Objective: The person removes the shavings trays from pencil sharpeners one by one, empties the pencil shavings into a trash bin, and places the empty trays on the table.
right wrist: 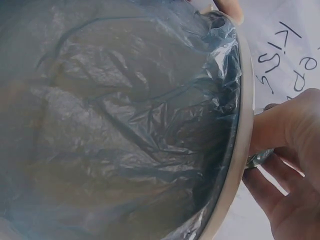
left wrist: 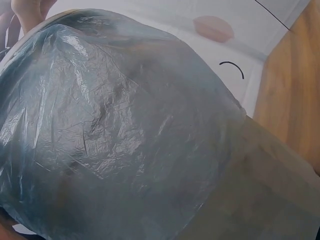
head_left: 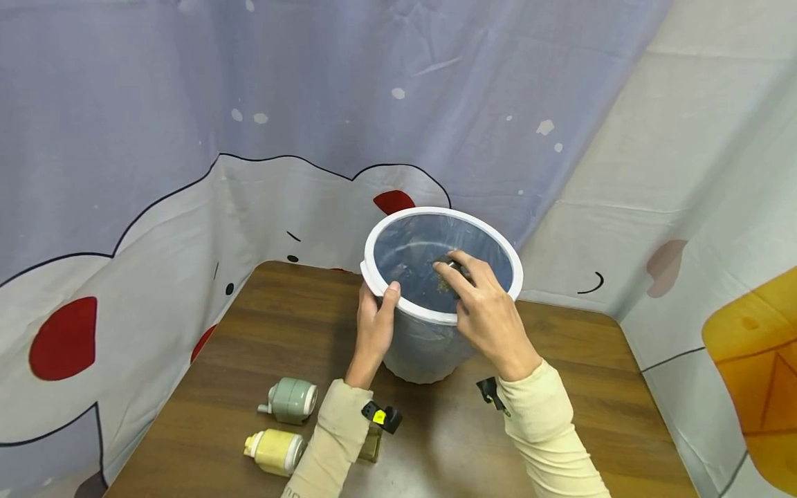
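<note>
A bin (head_left: 418,353) with a white rim and a thin bluish plastic liner (left wrist: 115,120) stands on the table. My left hand (head_left: 376,325) grips its rim at the near left, thumb on top and fingers outside. Over the bin's mouth, my right hand (head_left: 492,311) pinches a small dark object (head_left: 459,268) between thumb and fingers. In the right wrist view a greenish, shiny bit of that object (right wrist: 260,159) shows between the fingers; I cannot tell its kind. Brown crumb-like bits (head_left: 443,285) show just below it, inside the bin.
A green rounded device with a small crank (head_left: 291,400) and a similar yellow one (head_left: 275,452) lie at the table's left. An olive see-through box (head_left: 370,444) is partly hidden by my left wrist. A patterned curtain (head_left: 299,83) surrounds the wooden table (head_left: 299,311).
</note>
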### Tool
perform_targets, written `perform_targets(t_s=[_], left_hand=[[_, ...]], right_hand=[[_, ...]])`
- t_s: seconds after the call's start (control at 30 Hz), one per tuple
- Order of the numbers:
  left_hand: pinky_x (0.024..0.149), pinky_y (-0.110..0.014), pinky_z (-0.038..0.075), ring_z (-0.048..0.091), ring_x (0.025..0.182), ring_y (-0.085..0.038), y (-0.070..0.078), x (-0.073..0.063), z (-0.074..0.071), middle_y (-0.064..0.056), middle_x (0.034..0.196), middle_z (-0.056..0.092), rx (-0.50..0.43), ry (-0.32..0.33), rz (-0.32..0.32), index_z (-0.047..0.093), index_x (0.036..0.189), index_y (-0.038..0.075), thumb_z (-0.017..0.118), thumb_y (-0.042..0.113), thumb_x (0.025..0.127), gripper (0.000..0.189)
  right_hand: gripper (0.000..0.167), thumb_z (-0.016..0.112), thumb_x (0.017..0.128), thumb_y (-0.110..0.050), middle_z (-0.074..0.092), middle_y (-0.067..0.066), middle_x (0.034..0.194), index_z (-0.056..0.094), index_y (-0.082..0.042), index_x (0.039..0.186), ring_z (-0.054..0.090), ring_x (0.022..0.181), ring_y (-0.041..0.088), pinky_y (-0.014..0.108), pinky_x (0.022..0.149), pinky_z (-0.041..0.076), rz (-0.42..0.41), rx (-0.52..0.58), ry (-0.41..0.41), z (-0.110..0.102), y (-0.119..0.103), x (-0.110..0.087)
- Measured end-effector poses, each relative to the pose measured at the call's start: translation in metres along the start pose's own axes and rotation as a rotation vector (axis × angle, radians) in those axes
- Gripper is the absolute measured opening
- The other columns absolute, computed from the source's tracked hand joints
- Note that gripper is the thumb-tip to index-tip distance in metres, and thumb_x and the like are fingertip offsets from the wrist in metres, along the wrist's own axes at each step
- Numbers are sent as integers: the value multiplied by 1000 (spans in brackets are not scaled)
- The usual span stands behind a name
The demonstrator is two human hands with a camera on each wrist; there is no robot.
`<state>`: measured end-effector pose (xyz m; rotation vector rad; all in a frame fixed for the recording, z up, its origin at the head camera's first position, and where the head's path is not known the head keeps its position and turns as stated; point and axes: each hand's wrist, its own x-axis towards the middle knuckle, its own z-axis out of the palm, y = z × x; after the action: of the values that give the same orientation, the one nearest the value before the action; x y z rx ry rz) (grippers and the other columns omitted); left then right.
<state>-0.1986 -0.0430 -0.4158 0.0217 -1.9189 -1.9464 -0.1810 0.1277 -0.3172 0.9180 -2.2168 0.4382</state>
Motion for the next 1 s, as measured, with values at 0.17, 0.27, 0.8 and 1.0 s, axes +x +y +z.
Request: perform_targets(t_s=[0.17,0.27,0.8,1.0], left_hand=[[105,-38,28,37,126,-18,-4,-1,1,-12,138,38,0,-3,8,33,141,11,53,38,89,62],[105,-39,28,37,126,-18,-4,-1,2,-13,139,38,-8,-1,16,32,141,10,52,39,89,63],[104,-40,29,38,125,-20,-2,1,2,-14,137,40,18,19,25,34,140,11,53,40,88,62],[104,-39,29,39,124,-19,-2,0,1,-13,137,41,28,26,18,36,140,11,53,39,88,61]], right_hand=[[57,45,70,15,47,11,130,59,-13,118,46,115,29,40,88,45,-6,-34,-10,-1,-2,0],[56,44,70,15,45,12,131,58,-13,117,46,115,30,40,84,47,-8,-43,-16,-1,-4,1],[57,42,69,16,40,15,132,58,-15,114,49,105,30,40,70,51,20,-75,-15,-2,-2,0],[59,42,67,16,38,16,134,57,-15,115,47,111,30,37,79,51,48,-40,-1,-4,-1,-3]])
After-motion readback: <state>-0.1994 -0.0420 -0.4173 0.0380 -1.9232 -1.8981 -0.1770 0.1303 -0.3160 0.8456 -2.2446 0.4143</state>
